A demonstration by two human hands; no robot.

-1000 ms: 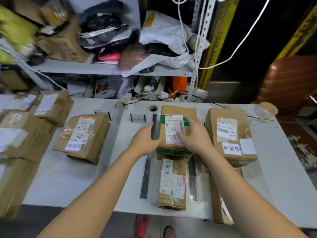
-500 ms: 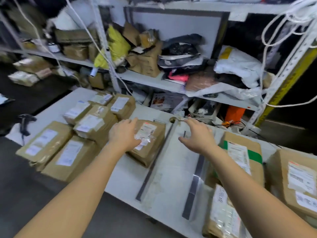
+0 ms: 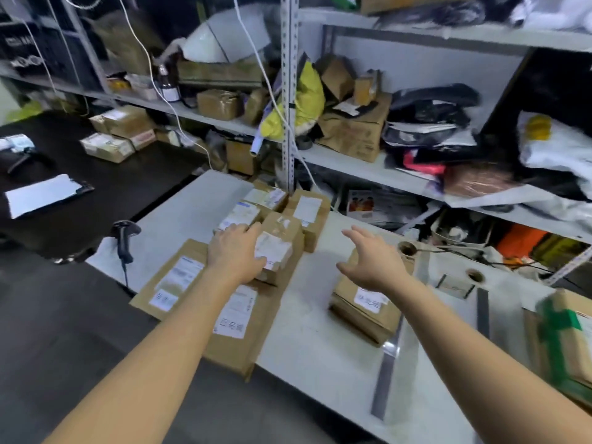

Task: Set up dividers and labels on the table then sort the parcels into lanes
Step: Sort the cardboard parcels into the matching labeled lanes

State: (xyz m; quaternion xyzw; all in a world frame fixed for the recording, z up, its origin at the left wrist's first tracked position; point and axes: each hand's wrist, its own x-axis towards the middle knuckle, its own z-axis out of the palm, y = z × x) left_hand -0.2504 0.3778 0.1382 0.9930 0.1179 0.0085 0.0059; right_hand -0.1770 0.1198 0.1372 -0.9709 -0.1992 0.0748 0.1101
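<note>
A pile of several brown parcels with white labels lies on the left part of the white table. My left hand rests on a small box on top of that pile, thumb at its near side. My right hand hovers open in the air, fingers spread, above a single labelled parcel in the lane to the right. Grey divider strips run across the table. A box with green tape sits at the right edge.
A black barcode scanner stands at the table's left end. A small label holder sits near two cable holes. Shelves behind the table are crammed with bags and boxes. A dark table to the left carries more parcels and a white sheet.
My view has swung left from the lanes on the right. Both hands let go of the green-taped box and moved left; my left hand now lies on the pile's top box.
</note>
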